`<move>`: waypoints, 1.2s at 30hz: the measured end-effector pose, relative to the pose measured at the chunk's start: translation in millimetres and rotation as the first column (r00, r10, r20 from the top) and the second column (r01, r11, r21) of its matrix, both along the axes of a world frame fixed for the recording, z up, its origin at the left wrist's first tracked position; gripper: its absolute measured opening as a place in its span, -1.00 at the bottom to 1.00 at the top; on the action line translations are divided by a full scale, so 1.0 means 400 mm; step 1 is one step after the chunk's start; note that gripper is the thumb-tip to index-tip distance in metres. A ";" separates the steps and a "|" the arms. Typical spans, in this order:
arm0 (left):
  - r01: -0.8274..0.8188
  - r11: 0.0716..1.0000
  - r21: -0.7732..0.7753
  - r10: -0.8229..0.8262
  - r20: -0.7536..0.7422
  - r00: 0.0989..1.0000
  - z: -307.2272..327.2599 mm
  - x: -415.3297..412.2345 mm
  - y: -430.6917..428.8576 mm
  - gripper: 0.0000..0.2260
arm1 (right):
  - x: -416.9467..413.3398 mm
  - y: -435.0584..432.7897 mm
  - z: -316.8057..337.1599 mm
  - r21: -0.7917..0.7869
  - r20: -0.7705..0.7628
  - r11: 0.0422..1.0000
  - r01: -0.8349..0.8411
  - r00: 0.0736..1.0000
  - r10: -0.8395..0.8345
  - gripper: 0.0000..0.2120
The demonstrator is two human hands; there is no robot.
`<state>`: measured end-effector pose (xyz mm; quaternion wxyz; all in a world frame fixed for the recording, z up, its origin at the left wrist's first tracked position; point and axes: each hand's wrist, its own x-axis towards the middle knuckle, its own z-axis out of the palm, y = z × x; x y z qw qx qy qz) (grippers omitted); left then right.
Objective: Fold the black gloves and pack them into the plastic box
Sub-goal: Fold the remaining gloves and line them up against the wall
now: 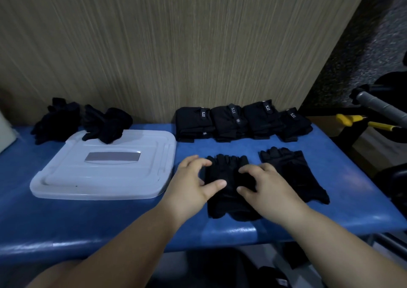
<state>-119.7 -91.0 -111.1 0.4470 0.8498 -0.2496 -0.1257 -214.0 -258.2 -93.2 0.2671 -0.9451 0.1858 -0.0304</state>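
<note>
A black glove (pixel 229 173) lies flat on the blue table (pixel 110 221), fingers pointing away from me. My left hand (pixel 193 182) rests on its left side with curled fingers and the thumb pressed onto the fabric. My right hand (pixel 266 186) rests on its right side the same way. A second black glove (pixel 293 173) lies flat just to the right. The translucent plastic box lid (pixel 105 173) lies at the left. Several folded black gloves (pixel 240 122) stand in a row at the back.
Two heaps of unfolded black gloves (pixel 57 120) sit at the back left, one (pixel 108 124) partly on the lid. A wood-grain wall stands behind the table. Yellow-handled pliers (pixel 356 121) and a grey bar (pixel 378 107) lie off the right edge.
</note>
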 end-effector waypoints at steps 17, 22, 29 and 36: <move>0.171 0.939 0.297 -0.285 0.400 0.871 -0.033 -0.027 0.004 -0.66 | 0.004 0.009 -0.020 -0.178 -0.313 0.899 -0.399 0.890 0.333 -0.42; 0.184 0.833 0.522 -0.397 0.333 0.855 -0.036 -0.031 0.001 -0.56 | -0.006 -0.008 -0.012 -0.217 -0.241 0.895 -0.389 0.910 0.337 -0.43; 0.168 0.803 0.572 -0.410 0.325 0.852 -0.032 -0.038 -0.001 -0.54 | -0.024 -0.116 0.044 -0.289 0.217 0.941 0.176 0.969 -0.114 -0.72; 0.167 0.817 0.552 -0.386 0.309 0.869 -0.030 -0.040 -0.005 -0.54 | -0.050 -0.235 0.034 -0.256 -0.259 0.853 0.456 0.817 -0.515 -0.49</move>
